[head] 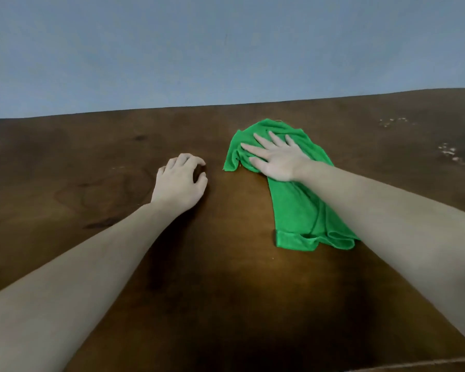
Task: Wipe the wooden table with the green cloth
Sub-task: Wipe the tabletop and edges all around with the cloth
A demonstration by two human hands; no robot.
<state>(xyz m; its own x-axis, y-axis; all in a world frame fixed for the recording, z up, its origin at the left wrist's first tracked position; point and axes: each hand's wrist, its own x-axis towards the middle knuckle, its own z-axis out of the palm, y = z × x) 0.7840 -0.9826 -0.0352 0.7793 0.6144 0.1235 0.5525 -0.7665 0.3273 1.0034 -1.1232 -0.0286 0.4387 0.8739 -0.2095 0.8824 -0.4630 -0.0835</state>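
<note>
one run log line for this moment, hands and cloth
right hand: flat, pressing green cloth | left hand: curled, resting on wooden table, holds nothing | cloth: bunched, on table

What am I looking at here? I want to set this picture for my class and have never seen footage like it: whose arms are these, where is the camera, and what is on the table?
There is no machine: a person wears one wide-angle camera on the head, looking forward and down, so both arms reach in from below. The brown surface is the wooden table, with a blue-grey wall behind it. The right hand lies flat, fingers spread, pressing on the crumpled green cloth. The left hand rests on the bare wood beside it, fingers curled, holding nothing. A few pale specks show on the table at far right.
</note>
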